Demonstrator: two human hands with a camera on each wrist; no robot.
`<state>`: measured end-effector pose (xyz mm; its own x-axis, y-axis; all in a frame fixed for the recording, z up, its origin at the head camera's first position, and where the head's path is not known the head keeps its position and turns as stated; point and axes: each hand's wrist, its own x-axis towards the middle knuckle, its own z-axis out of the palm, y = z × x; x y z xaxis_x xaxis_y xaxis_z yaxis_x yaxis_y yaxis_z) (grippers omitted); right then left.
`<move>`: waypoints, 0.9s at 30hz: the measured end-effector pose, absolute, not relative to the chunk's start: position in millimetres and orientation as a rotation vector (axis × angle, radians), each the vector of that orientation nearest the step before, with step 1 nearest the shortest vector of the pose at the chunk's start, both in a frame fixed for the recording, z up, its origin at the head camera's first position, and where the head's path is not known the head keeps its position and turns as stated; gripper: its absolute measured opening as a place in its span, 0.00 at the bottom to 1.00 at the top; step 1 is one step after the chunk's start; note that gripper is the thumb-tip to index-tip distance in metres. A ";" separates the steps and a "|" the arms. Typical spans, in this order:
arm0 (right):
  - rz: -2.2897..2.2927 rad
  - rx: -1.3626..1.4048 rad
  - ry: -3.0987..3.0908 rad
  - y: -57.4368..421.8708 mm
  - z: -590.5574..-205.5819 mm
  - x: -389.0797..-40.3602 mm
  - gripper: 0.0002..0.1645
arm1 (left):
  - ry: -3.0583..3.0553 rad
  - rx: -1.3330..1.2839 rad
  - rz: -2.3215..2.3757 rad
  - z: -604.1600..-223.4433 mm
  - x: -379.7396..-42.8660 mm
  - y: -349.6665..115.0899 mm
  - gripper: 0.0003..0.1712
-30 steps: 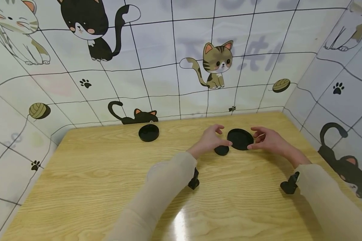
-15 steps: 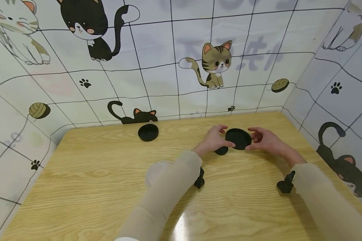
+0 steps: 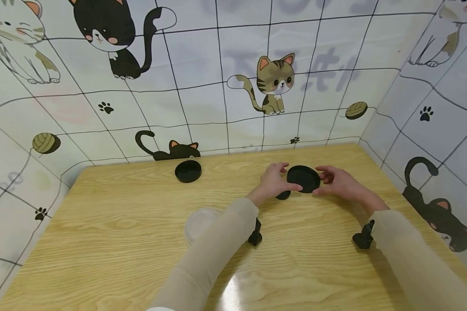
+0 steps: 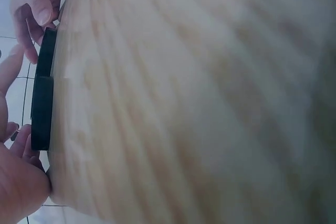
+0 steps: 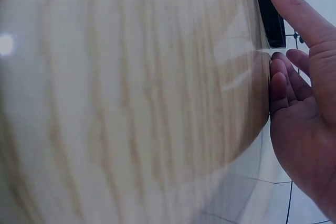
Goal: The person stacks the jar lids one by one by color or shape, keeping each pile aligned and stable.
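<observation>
A large shallow black round dish (image 3: 303, 179) lies on the wooden table between both hands. My left hand (image 3: 273, 182) is at its left side, thumb stretched toward the rim and fingers spread behind. Partly under that hand shows a smaller black disc (image 3: 283, 195). My right hand (image 3: 341, 185) is at the dish's right side, fingers loosely bent. In the right wrist view, the thumb of my right hand (image 5: 307, 93) lies along the edge of the black dish (image 5: 269, 11). Whether either hand presses on the dish cannot be told.
Another black round dish (image 3: 188, 171) stands at the back left of the table (image 3: 120, 242). A clear round lid or dish (image 3: 200, 222) is partly hidden by the left sleeve (image 3: 218, 242). A cat-patterned wall covering (image 3: 202, 103) encloses the back and sides.
My left hand has moved slightly right, its thumb nearer the large dish. The right hand keeps about the same place beside it. The view has shifted a little; the dishes look still.
</observation>
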<state>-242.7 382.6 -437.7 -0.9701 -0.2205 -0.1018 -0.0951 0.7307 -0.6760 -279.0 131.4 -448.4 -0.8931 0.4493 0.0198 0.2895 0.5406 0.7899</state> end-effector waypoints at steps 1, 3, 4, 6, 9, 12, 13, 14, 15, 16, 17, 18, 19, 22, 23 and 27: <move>-1.063 -0.255 2.758 382.1 -438.0 -242.5 0.55 | 2.606 0.638 1.248 -448.6 -279.1 131.8 0.53; -1.064 -0.257 2.758 381.6 -438.8 -242.5 0.55 | 2.637 0.647 1.185 -448.3 -279.0 132.9 0.54; -1.063 -0.259 2.759 381.4 -439.1 -242.5 0.55 | 2.652 0.648 1.150 -447.9 -279.0 133.7 0.55; -1.066 -0.262 2.759 381.4 -439.6 -242.4 0.54 | 2.679 0.642 1.080 -446.8 -278.7 135.3 0.55; -1.068 -0.275 2.766 382.0 -440.2 -242.3 0.53 | 2.715 0.627 0.984 -445.0 -278.2 137.6 0.52; -1.069 -0.282 2.772 382.5 -440.7 -240.7 0.52 | 2.747 0.628 0.905 -444.6 -277.4 139.8 0.50; -1.071 -0.278 2.773 382.6 -440.6 -240.3 0.52 | 2.749 0.632 0.896 -444.5 -277.2 140.3 0.49; -1.071 -0.278 2.773 382.6 -440.2 -239.6 0.51 | 2.753 0.639 0.882 -444.7 -277.0 140.6 0.48; -1.071 -0.276 2.772 382.4 -440.1 -239.0 0.51 | 2.753 0.642 0.879 -445.0 -276.8 140.9 0.48; -1.073 -0.279 2.771 382.1 -439.9 -238.7 0.51 | 2.752 0.642 0.883 -445.4 -276.8 141.0 0.47; -1.077 -0.276 2.767 381.9 -439.8 -238.5 0.51 | 2.754 0.641 0.888 -445.9 -276.8 141.0 0.46; -1.082 -0.281 2.765 381.8 -439.8 -238.5 0.50 | 2.753 0.640 0.892 -446.2 -276.8 140.7 0.45; -1.088 -0.287 2.764 381.5 -439.8 -238.6 0.50 | 2.753 0.636 0.899 -446.5 -276.9 140.3 0.44; -1.103 -0.298 2.759 381.0 -439.2 -238.7 0.49 | 2.738 0.625 0.954 -446.7 -277.2 138.8 0.43; -1.106 -0.296 2.761 381.1 -438.8 -238.6 0.49 | 2.729 0.624 0.982 -446.8 -277.6 138.3 0.43; -1.141 -0.286 2.763 382.7 -437.7 -238.7 0.48 | 2.664 0.633 1.150 -449.6 -281.5 136.4 0.43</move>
<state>-238.7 382.7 -437.7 -0.9724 -0.2266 -0.0549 -0.1219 0.6949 -0.7087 -281.5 136.4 -449.6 -0.8951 0.4458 0.0104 0.3134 0.6121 0.7260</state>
